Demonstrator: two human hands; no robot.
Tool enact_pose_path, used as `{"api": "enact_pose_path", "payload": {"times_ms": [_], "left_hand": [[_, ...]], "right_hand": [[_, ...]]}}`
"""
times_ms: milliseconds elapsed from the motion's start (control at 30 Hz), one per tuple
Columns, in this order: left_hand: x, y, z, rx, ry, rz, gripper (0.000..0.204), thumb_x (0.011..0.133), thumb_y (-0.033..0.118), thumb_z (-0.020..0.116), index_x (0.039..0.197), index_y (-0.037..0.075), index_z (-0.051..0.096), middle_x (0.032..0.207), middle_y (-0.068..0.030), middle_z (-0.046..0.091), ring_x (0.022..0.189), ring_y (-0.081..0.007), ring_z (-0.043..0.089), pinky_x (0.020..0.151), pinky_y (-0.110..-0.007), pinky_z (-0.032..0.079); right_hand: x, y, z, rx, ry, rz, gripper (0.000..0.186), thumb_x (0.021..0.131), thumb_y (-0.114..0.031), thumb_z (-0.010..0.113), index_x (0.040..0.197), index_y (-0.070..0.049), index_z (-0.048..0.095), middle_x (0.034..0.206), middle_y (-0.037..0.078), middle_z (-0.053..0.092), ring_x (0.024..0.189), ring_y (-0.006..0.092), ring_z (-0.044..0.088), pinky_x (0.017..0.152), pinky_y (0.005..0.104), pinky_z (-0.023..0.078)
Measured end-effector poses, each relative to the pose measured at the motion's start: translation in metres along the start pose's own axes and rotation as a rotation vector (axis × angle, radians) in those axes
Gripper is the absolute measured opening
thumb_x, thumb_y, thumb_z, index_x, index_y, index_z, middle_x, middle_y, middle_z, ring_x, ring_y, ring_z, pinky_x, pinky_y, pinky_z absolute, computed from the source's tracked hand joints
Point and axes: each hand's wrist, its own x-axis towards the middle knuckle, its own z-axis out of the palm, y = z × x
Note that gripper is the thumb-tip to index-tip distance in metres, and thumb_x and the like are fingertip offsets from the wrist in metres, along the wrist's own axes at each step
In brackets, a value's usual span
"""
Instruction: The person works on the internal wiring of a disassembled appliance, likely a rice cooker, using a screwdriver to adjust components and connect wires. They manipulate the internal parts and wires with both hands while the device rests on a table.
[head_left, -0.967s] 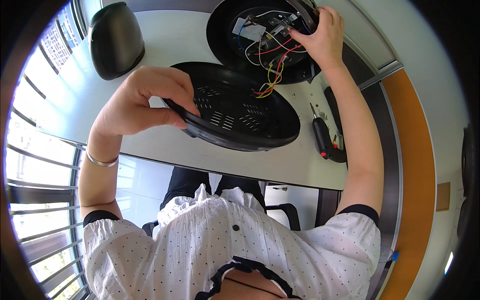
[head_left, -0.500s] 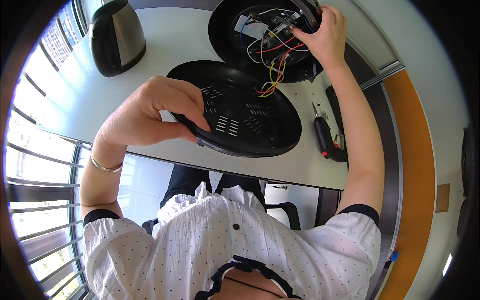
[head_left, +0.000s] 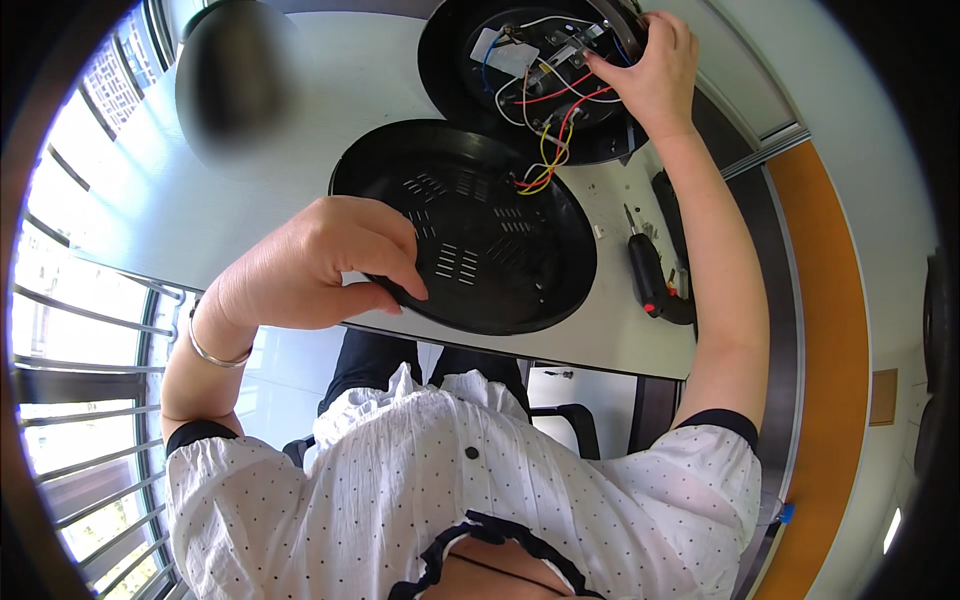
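A round black vented cover (head_left: pixel 480 285), with rows of slots, lies low over the table's near edge. My left hand (head_left: pixel 325 260) pinches its near-left rim, forefinger inside and thumb outside. Beyond it, a round black appliance housing (head_left: pixel 450 70) leans with its inside showing wires, metal brackets and a white patch. My right hand (head_left: pixel 660 75) grips the housing's right side, fingers over the edge and thumb inside by the metal bracket. Red, yellow and white wires (head_left: pixel 550 165) run between the housing and the cover.
A black power screwdriver (head_left: pixel 648 270) lies at the table's right, with small loose bits around it. At the far left stands a dark kettle (head_left: pixel 235 80), blurred. The white table (head_left: pixel 300 130) ends just in front of my lap; a barred window is at left.
My left hand has moved down and slightly right, lowering the near rim of the vented cover so it sits flatter. The right hand and the housing have barely moved.
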Motion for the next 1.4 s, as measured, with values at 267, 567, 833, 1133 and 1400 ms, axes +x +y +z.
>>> {"api": "enact_pose_path", "payload": {"times_ms": [267,567,833,1133,1400], "left_hand": [[-0.01,-0.007,0.013,0.068,-0.034,0.006,0.019,0.066,-0.001,0.078,0.085,0.003,0.074,0.081,-0.0114,0.066,0.075,-0.0235,0.064,0.065,-0.031,0.052],[-0.018,-0.012,0.031,0.235,-0.125,-0.031,0.018,0.065,0.0,0.075,0.082,0.002,0.07,0.081,-0.0089,0.065,0.084,-0.0256,0.065,0.076,-0.035,0.054],[0.012,-0.019,0.002,0.077,-0.105,0.025,0.024,0.07,0.005,0.078,0.091,0.001,0.069,0.088,-0.0106,0.064,0.077,-0.0252,0.063,0.07,-0.034,0.053],[0.151,-0.059,-0.001,0.245,0.668,-0.161,0.032,0.073,0.007,0.075,0.104,0.0,0.067,0.107,-0.0131,0.061,0.095,-0.0274,0.063,0.081,-0.035,0.052],[0.214,-0.096,-0.003,0.473,1.023,-0.05,0.025,0.076,0.007,0.068,0.099,-0.002,0.069,0.098,-0.0174,0.066,0.092,-0.0341,0.063,0.084,-0.037,0.049]], "right_hand": [[0.002,-0.005,-0.001,0.021,0.005,0.006,0.064,0.059,-0.033,0.087,0.104,0.002,0.057,0.11,0.013,0.054,0.103,0.0337,0.049,0.09,0.0415,0.043],[0.004,-0.009,-0.003,0.089,0.009,0.054,0.064,0.055,-0.028,0.087,0.102,0.001,0.054,0.111,0.016,0.052,0.102,0.0366,0.049,0.088,0.045,0.042],[0.0,-0.011,-0.005,0.114,-0.005,0.086,0.065,0.055,-0.026,0.086,0.104,0.0,0.052,0.113,0.014,0.051,0.104,0.036,0.048,0.087,0.0449,0.042],[0.001,-0.013,-0.009,0.141,0.01,0.099,0.067,0.052,-0.023,0.088,0.104,-0.001,0.052,0.113,0.012,0.05,0.104,0.0354,0.049,0.085,0.0445,0.043],[-0.001,-0.01,-0.01,0.151,0.011,0.105,0.069,0.05,-0.02,0.088,0.106,-0.004,0.051,0.113,0.011,0.05,0.103,0.0339,0.05,0.082,0.0436,0.043]]}}
